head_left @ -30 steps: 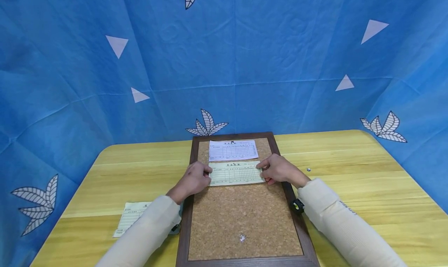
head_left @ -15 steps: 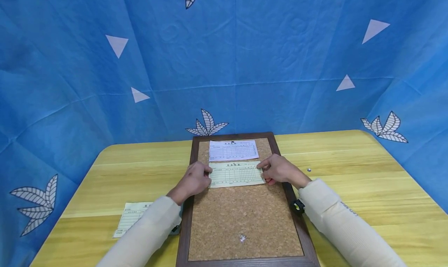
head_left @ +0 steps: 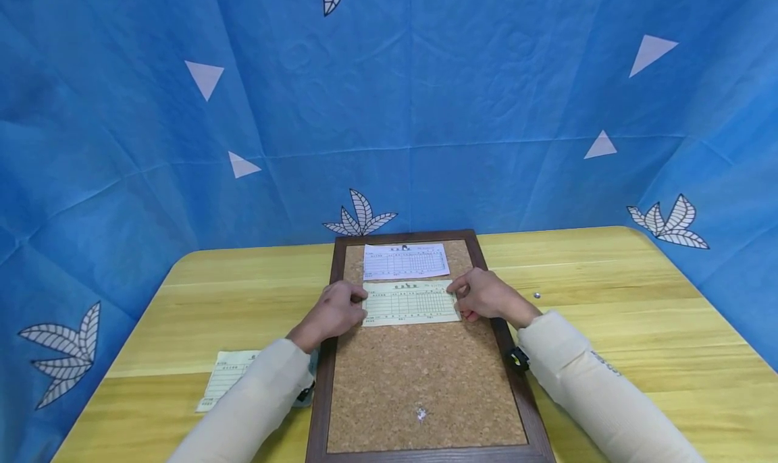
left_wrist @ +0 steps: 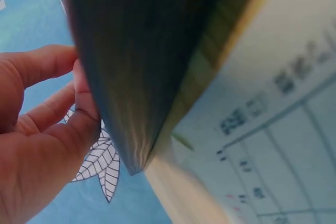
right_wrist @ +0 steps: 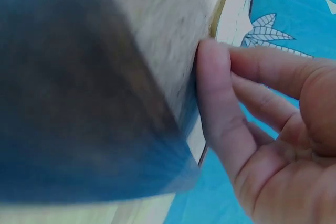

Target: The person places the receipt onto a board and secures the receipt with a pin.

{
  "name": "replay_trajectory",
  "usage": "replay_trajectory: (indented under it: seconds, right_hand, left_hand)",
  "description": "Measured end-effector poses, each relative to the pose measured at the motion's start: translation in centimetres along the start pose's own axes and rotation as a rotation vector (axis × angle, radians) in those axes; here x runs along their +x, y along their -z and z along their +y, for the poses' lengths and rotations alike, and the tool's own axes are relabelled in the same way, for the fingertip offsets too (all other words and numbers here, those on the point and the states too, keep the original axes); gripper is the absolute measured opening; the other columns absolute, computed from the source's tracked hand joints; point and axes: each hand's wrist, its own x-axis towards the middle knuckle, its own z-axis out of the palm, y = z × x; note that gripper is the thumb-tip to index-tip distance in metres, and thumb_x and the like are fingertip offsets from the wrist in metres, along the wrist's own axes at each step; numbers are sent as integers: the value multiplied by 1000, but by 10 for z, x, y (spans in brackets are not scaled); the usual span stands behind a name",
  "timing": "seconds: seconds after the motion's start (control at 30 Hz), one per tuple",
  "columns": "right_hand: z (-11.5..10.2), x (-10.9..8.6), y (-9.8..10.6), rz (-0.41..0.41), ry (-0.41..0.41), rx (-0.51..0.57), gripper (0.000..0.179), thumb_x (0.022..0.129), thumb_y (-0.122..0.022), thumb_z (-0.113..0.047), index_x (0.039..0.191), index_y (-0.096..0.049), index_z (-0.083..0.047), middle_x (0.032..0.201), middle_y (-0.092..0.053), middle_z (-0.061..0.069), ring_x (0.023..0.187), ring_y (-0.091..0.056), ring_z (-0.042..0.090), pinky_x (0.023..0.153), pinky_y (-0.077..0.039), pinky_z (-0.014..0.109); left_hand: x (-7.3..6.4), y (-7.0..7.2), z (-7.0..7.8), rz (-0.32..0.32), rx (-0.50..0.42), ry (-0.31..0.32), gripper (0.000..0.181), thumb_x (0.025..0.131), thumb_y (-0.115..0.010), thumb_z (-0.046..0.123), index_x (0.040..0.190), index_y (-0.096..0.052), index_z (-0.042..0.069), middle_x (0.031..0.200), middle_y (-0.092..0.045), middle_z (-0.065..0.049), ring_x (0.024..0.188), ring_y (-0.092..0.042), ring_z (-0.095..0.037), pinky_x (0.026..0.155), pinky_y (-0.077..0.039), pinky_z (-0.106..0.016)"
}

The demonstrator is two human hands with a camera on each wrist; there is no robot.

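A pale green printed slip [head_left: 410,304] lies on the framed corkboard [head_left: 425,382], just below a pinkish-white slip [head_left: 405,260]. My left hand [head_left: 335,311] pinches the green slip's left edge between thumb and fingers. At its right edge, my right hand [head_left: 483,294] pinches it the same way. A small dark spot shows at the top middle of the green slip, and a tack head [head_left: 404,247] sits at the top of the pinkish one. In the left wrist view the dark frame [left_wrist: 142,66] hides the slip at the left fingertips [left_wrist: 81,77].
Another pale green slip [head_left: 227,375] lies on the wooden table [head_left: 243,281], partly under the left sleeve. A greyish-green object [head_left: 306,389] shows beside the left wrist. Small shiny pieces [head_left: 421,414] sit low on the cork. One thumbtack [head_left: 537,295] lies right of the board.
The green slip's lower edge has come slightly down toward me, and the slip looks flatter. Both hands have stayed almost in place at its sides.
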Motion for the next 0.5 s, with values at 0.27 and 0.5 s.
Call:
replay_trajectory:
  seconds: [0.27,0.5]
  right_hand:
    - [7,-8,11,-31,82,30,38,95,-63,1,130,-58,13,81,-67,11,67,-66,16,63,-58,31]
    - [14,-20,28,-11,102,71,41,97,-60,-2,135,-53,13,88,-68,13,72,-67,17,67,-58,34]
  left_hand:
    - [-1,-1,-4,19,-55,-25,43,89,-65,-5,69,-30,12,67,-26,0,59,-26,-16,62,-25,-32]
    - [-1,-1,-1,19,-57,49,10,89,-69,-2,88,-62,4,76,-45,-3,69,-44,-17,69,-38,-33]
